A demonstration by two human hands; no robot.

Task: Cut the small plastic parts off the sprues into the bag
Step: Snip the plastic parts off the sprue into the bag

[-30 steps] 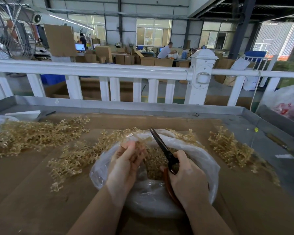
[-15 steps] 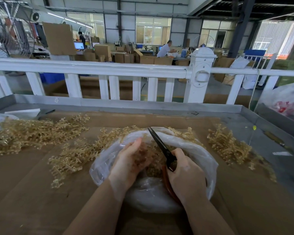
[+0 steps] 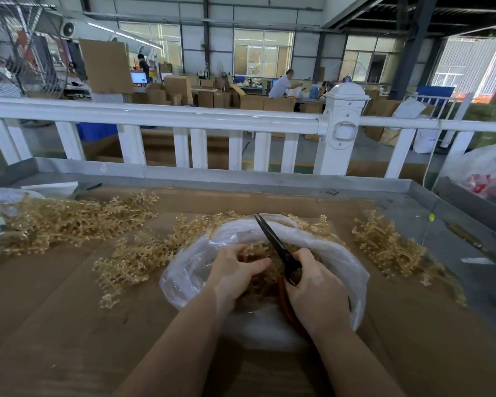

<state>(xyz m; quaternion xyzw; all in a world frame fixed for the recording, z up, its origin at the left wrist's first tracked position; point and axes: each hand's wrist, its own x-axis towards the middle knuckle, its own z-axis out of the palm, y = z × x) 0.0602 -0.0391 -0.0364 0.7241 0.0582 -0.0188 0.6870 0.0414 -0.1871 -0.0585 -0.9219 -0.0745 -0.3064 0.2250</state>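
Now, over the mouth of the clear plastic bag (image 3: 338,253), both hands work close together. Left hand (image 3: 235,270) curls its fingers round a tan sprue (image 3: 252,250), holding it low inside the bag opening. Right hand (image 3: 315,285) grips the handles of the scissors (image 3: 278,247), fingers wrapped tight; orange handle shows below the palm.

Key relation: the sprue lies just left of the blades, touching or nearly so (blur hides the exact contact). Long axis of the scissors runs from the right hand up and away to the left, tip rising past the far rim of the bag. Blades look nearly together; I cannot tell whether a part sits between them.

Judgement: the left hand is the nearer to the sprue and must feed the next branch rightward into the blades near the pivot, not the tip.

Loose cut parts (image 3: 258,285) heap in the bag beneath the hands. More sprues wait in a pile (image 3: 132,253) left of the bag on the cardboard-covered table (image 3: 55,325), another pile (image 3: 384,247) to the right.
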